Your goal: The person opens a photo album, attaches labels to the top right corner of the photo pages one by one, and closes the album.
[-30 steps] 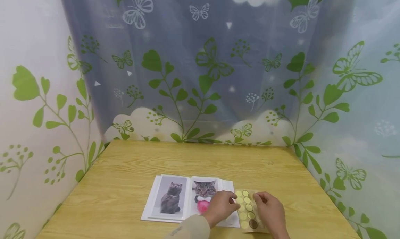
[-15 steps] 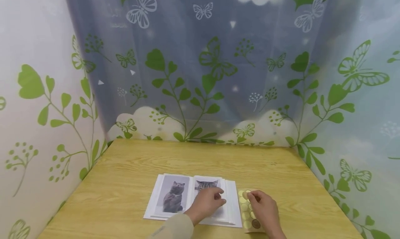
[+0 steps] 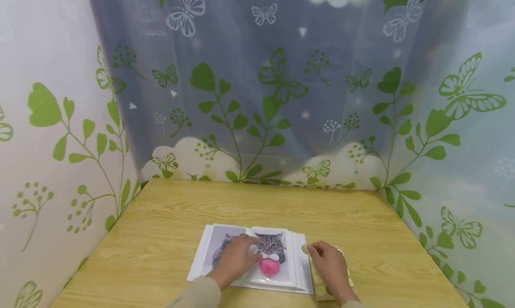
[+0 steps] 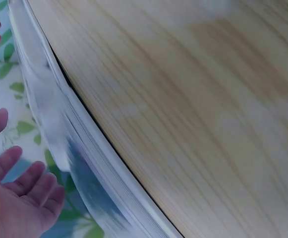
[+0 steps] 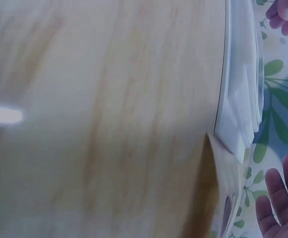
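Observation:
A small white photo album (image 3: pixel 308 279) lies spread on the table, with a grey cat photo on its left page and a tabby cat photo (image 3: pixel 268 244) with a pink ball on its right. Over the inner part of the left page is my left hand (image 3: pixel 235 259), fingers loosely bent and holding nothing; it partly covers the grey cat. My right hand (image 3: pixel 331 267) pinches a round gold sticker (image 3: pixel 305 249) at the album's right edge. Under that hand lies the sticker sheet (image 3: pixel 320 293) with gold circles, partly hidden. In the right wrist view, one edge of the sheet (image 5: pixel 228 173) lifts off the table.
The wood-grain table (image 3: pixel 193 205) stretches away behind the album. A patterned curtain (image 3: pixel 225 120) with green leaves and butterflies hangs at the back and along both sides.
My left hand has moved left, from beside the sticker sheet across the right page toward the left one. My right hand has shifted left, lifting the gold sticker away from the sheet.

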`<state>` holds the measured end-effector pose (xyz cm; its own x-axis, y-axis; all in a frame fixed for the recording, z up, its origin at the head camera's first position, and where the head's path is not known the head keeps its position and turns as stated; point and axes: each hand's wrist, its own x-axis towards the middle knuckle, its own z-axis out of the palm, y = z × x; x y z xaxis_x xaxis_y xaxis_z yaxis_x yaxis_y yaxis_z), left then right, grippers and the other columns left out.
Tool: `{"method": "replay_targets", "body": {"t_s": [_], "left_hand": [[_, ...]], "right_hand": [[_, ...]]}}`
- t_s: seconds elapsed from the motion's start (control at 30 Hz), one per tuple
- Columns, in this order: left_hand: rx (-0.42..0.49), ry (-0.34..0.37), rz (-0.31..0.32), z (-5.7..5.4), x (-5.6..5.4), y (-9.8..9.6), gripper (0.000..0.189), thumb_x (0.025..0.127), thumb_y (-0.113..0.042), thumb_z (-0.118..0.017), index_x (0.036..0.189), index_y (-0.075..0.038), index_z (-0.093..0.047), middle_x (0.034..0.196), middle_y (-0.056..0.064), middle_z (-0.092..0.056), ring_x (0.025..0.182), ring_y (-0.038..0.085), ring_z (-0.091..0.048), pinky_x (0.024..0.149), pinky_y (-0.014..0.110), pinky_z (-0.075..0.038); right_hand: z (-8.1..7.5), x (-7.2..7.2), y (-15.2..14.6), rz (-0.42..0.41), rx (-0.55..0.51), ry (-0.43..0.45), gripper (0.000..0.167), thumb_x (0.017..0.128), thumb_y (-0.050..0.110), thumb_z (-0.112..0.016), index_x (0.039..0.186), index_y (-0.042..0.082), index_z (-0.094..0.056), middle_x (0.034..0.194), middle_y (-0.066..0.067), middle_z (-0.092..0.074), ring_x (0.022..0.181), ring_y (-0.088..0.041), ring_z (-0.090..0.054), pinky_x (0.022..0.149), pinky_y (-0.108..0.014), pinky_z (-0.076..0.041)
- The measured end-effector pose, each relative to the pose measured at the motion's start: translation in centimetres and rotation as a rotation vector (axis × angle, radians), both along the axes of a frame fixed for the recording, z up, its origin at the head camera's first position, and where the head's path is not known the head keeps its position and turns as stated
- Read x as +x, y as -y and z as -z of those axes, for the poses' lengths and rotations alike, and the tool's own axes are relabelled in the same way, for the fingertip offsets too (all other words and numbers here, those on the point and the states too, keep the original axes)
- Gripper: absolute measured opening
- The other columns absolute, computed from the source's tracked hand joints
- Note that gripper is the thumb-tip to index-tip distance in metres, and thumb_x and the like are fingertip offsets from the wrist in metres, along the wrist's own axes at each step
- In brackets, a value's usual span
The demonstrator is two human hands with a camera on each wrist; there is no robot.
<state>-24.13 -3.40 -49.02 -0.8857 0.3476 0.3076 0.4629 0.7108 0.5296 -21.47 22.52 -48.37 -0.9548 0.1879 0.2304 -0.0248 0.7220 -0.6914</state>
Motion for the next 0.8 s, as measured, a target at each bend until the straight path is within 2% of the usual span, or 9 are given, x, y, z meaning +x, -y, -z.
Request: {"method": "replay_targets", "body": {"t_s": [0.13,0.2,0.3,0.5,0.8], "left_hand": [[-0.091,0.013,-0.054,0.3,0.0,2.0,0.048,0.085,-0.029,-0.076,0.119,0.002,-0.065,0.12,0.022,-0.062,0.114,0.043,-0.058,0.097,0.058,-0.045],[-0.148,-0.005,-0.058,0.6,0.0,3.0,0.054,0.084,-0.031,-0.077,0.122,0.004,-0.063,0.125,0.024,-0.06,0.12,0.044,-0.054,0.1,0.058,-0.043],[-0.185,-0.025,-0.047,1.0,0.2,4.2,0.061,0.084,-0.034,-0.077,0.126,0.007,-0.06,0.129,0.027,-0.057,0.125,0.044,-0.05,0.104,0.058,-0.039],[-0.204,0.016,-0.049,1.7,0.7,5.9,0.072,0.083,-0.042,-0.077,0.131,0.009,-0.056,0.137,0.032,-0.049,0.131,0.05,-0.041,0.108,0.063,-0.032],[-0.188,0.018,-0.051,2.0,1.4,7.2,0.075,0.083,-0.041,-0.077,0.129,0.013,-0.055,0.134,0.037,-0.048,0.129,0.052,-0.043,0.109,0.058,-0.034]], "right_hand": [[0.0,-0.7,1.2,-0.011,0.013,-0.014,0.015,0.094,0.021,-0.067,0.09,0.008,-0.073,0.076,0.003,-0.065,0.069,-0.013,-0.055,0.063,-0.032,-0.047],[-0.1,-1.0,1.9,-0.02,0.02,-0.01,0.014,0.094,0.021,-0.067,0.088,0.009,-0.073,0.074,0.003,-0.063,0.067,-0.013,-0.053,0.062,-0.031,-0.045],[-0.2,-1.4,2.8,-0.037,0.017,0.0,0.014,0.094,0.021,-0.067,0.087,0.009,-0.072,0.074,0.003,-0.062,0.066,-0.013,-0.051,0.061,-0.031,-0.044],[-0.1,-2.1,4.2,-0.064,-0.006,-0.01,0.012,0.093,0.02,-0.067,0.088,0.009,-0.072,0.075,0.003,-0.063,0.067,-0.012,-0.052,0.062,-0.031,-0.046],[0.1,-3.0,6.2,-0.124,-0.009,-0.012,0.012,0.093,0.018,-0.066,0.088,0.009,-0.072,0.071,0.004,-0.061,0.063,-0.011,-0.052,0.057,-0.03,-0.045]]}}
